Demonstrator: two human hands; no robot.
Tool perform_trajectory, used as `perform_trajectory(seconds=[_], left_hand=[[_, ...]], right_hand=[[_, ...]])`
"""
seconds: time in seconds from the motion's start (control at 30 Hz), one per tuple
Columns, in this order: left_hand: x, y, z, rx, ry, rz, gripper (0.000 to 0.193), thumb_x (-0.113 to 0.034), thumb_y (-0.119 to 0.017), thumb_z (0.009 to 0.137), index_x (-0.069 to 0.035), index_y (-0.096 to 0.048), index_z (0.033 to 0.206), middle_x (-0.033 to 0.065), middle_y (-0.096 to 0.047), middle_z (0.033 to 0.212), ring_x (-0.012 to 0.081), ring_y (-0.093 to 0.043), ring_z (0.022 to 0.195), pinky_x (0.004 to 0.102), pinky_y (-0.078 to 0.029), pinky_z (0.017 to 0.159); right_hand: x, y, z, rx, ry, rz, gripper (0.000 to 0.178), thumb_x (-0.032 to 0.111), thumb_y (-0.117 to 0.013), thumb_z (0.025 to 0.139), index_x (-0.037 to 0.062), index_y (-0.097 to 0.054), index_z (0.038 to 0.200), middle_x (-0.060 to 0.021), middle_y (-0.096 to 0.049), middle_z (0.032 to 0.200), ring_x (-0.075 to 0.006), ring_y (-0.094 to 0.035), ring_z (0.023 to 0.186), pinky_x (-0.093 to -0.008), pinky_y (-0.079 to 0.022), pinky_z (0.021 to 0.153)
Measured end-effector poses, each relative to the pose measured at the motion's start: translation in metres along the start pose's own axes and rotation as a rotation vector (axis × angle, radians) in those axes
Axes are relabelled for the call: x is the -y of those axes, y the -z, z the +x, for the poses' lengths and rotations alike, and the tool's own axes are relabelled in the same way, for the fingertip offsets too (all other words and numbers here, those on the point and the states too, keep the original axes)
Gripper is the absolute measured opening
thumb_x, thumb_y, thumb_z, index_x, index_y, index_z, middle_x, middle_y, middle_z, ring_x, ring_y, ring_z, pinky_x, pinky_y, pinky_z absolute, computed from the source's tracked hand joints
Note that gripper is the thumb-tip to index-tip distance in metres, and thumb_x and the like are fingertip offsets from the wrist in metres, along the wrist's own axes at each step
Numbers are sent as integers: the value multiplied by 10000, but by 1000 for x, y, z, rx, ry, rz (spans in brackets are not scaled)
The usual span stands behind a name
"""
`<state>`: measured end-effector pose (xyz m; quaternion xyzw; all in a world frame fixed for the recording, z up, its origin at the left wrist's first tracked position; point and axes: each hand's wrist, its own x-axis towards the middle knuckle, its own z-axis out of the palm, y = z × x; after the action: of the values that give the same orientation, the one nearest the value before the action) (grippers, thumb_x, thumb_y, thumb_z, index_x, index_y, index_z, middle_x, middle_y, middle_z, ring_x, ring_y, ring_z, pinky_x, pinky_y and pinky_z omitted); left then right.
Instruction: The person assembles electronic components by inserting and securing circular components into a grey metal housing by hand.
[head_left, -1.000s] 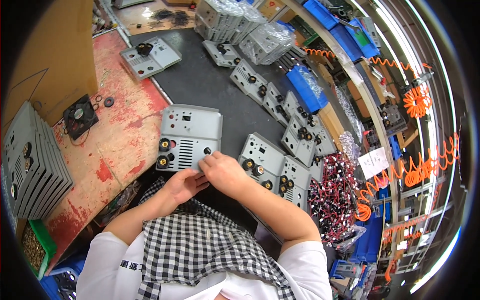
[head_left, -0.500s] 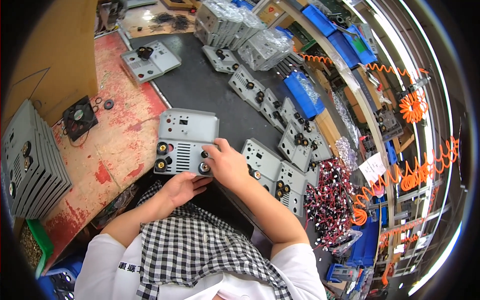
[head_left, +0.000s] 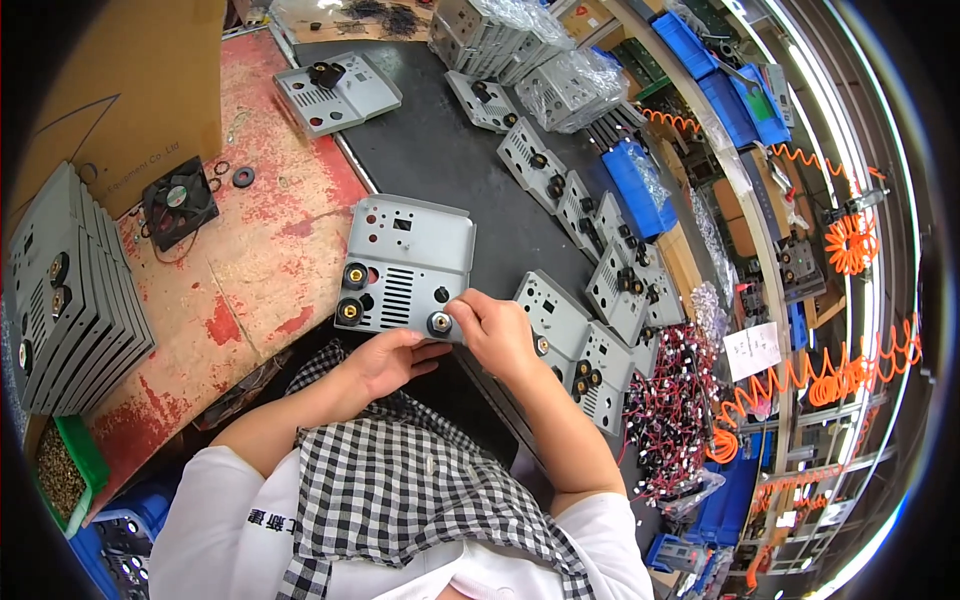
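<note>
A bent grey metal panel (head_left: 428, 262) with slots and round holes lies in front of me, its near edge over the bench's front. Two black sockets with brass centres (head_left: 353, 290) sit on its left side. My left hand (head_left: 385, 362) is at the near edge, thumb against it and fingers curling below; their tips are partly hidden. At the near right corner my right hand (head_left: 497, 335) closes its thumb and forefinger on a black socket with a silver centre (head_left: 440, 323). Its other fingers are folded out of sight.
Similar panels (head_left: 553, 322) with sockets line the dark bench on the right, beside a heap of red and black wires (head_left: 664, 420). Stacked panels (head_left: 75, 300) and a black fan (head_left: 178, 203) stand left. Another panel (head_left: 337, 92) and plastic-wrapped panels (head_left: 570, 88) lie farther back.
My right hand has come down from the small black part near the panel's right side to the silver-centred socket. The whole view has shifted, with things appearing farther right.
</note>
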<state>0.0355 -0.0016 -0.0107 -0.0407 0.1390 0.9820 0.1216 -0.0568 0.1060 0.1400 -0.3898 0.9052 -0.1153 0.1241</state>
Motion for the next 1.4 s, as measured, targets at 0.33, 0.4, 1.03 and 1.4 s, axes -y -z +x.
perform_trajectory(seconds=[0.33, 0.4, 1.03, 1.4], left_hand=[[-3, 6, 2, -8, 56, 86, 243, -214, -546, 896, -121, -566, 1120, 23, -605, 1119, 183, -546, 1074, 391, -412, 944], [-2, 7, 1, -17, 97, 248, 262, -205, -601, 877, -102, -567, 1115, 17, -608, 1072, 164, -578, 998, 347, -451, 871], [-31, -91, -36, 23, -921, 1403, 171, -69, -699, 768, 0, -618, 902, 134, -591, 1085, 229, -586, 969, 316, -466, 835], [-7, -89, -25, -120, -376, 262, 54, -4, -571, 872, 5, -624, 871, 75, -635, 969, 146, -621, 846, 287, -517, 801]], right_hand=[[48, -59, 68, -222, 470, -46, 412, 124, -695, 712, 119, -569, 1104, -102, -582, 979, -299, -584, 921, -393, -492, 743], [47, -64, 75, -254, 532, -44, 423, 96, -714, 683, 94, -569, 1080, -121, -574, 977, -309, -566, 958, -402, -484, 754], [-13, -20, -54, 120, 83, 1520, 306, 111, -575, 904, 53, -417, 1159, -13, -543, 888, -66, -509, 783, -223, -438, 706], [13, -24, -56, -777, 239, 341, 221, 34, -677, 747, 5, -662, 966, -103, -618, 778, -286, -603, 740, -324, -496, 662]])
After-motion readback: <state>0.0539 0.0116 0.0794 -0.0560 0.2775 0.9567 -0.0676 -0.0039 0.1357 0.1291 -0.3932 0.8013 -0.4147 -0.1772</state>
